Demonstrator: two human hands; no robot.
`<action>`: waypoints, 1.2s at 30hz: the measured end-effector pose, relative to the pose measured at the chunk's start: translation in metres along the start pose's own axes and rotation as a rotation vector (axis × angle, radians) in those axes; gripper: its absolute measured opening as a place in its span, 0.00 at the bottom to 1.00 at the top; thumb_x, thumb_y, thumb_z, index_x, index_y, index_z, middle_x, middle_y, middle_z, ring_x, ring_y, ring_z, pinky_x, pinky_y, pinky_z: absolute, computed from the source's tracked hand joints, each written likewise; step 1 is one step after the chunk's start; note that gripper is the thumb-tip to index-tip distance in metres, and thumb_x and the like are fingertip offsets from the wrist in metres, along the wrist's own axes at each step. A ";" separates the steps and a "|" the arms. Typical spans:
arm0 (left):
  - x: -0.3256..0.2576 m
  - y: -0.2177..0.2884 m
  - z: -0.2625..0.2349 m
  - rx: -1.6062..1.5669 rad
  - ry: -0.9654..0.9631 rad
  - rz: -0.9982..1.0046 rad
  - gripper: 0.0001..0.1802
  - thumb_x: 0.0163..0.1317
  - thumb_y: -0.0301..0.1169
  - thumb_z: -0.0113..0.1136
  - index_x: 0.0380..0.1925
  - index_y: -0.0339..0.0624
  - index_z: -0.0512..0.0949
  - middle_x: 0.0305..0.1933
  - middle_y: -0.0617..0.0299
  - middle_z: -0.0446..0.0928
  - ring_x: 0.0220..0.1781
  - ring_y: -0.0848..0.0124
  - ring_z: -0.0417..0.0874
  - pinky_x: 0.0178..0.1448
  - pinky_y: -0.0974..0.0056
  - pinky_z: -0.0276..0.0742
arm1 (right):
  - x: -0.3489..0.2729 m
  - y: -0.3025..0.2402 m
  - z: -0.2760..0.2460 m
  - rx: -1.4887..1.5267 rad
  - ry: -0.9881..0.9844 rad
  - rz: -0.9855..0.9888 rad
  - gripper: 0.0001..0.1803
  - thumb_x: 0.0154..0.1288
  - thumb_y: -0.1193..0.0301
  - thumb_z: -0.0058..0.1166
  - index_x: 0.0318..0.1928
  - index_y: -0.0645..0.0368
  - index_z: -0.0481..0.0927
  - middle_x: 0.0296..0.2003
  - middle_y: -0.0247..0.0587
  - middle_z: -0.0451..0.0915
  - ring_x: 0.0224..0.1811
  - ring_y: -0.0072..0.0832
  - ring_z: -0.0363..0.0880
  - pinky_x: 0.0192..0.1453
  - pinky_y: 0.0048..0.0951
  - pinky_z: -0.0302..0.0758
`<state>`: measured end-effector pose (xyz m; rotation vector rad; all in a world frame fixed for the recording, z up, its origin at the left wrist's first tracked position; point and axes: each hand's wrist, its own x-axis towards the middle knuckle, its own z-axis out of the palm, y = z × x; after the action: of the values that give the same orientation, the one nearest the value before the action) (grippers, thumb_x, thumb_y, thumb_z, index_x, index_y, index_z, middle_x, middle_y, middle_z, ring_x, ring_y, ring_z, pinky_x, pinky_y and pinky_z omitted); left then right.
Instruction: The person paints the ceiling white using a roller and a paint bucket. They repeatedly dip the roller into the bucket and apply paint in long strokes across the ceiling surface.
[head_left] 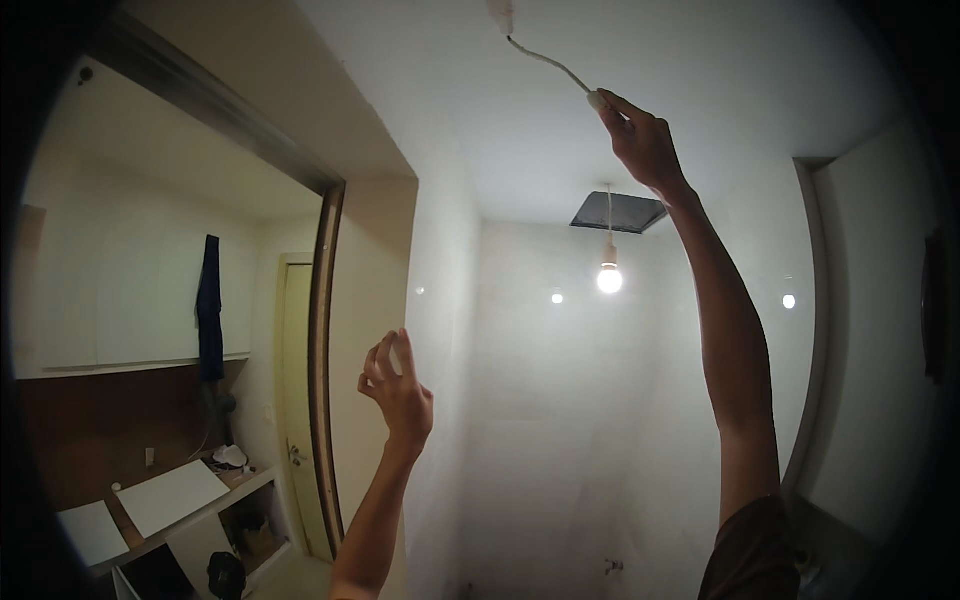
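A thin whitish cable (550, 62) comes out of the ceiling at the top and slants down to the right. My right hand (643, 140) reaches up and pinches its lower end, where a small pale piece (597, 100) shows at the fingertips; its exact kind I cannot make out. Lower and to the left, my left hand (398, 392) is raised before the wall corner, fingers loosely curled and apart, with nothing visible in them. Beyond my right forearm a lit bulb (609, 279) hangs in a pale holder on its own cord.
A dark square opening (612, 212) sits in the ceiling behind the bulb's cord. On the left, a framed opening (328, 350) gives onto a room with a cream door (298, 400), hanging dark cloth (209, 310) and white panels (172, 497) on a counter. A door frame (815, 300) stands at right.
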<state>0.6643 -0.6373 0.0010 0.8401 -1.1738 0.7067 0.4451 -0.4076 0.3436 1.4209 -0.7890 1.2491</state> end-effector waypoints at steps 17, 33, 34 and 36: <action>0.000 0.000 -0.001 -0.032 -0.010 0.005 0.54 0.39 0.09 0.64 0.74 0.42 0.63 0.73 0.55 0.61 0.72 0.54 0.61 0.61 0.44 0.57 | 0.031 -0.047 0.062 0.083 -0.075 -0.079 0.21 0.79 0.52 0.45 0.59 0.49 0.81 0.25 0.46 0.83 0.27 0.39 0.84 0.38 0.42 0.79; 0.001 -0.001 0.000 -0.022 0.025 0.019 0.55 0.37 0.08 0.63 0.73 0.42 0.64 0.71 0.54 0.64 0.71 0.54 0.64 0.61 0.44 0.58 | -0.007 -0.008 -0.014 -0.022 -0.023 0.158 0.26 0.75 0.46 0.51 0.61 0.48 0.83 0.21 0.41 0.81 0.21 0.24 0.78 0.31 0.31 0.76; 0.001 0.000 0.000 -0.030 0.018 0.012 0.55 0.37 0.08 0.63 0.73 0.42 0.64 0.71 0.54 0.64 0.71 0.54 0.64 0.61 0.44 0.58 | -0.011 -0.004 -0.022 -0.035 0.010 0.110 0.26 0.75 0.46 0.52 0.61 0.48 0.83 0.18 0.35 0.76 0.19 0.18 0.72 0.28 0.27 0.72; 0.002 0.000 0.000 -0.016 0.022 0.015 0.55 0.37 0.08 0.63 0.73 0.43 0.64 0.71 0.54 0.64 0.71 0.55 0.64 0.60 0.44 0.58 | -0.011 -0.001 -0.037 -0.063 0.029 0.070 0.26 0.75 0.46 0.52 0.61 0.49 0.83 0.16 0.31 0.73 0.19 0.17 0.69 0.27 0.26 0.70</action>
<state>0.6652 -0.6370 0.0023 0.8093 -1.1657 0.7162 0.4333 -0.3738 0.3302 1.3311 -0.8570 1.2843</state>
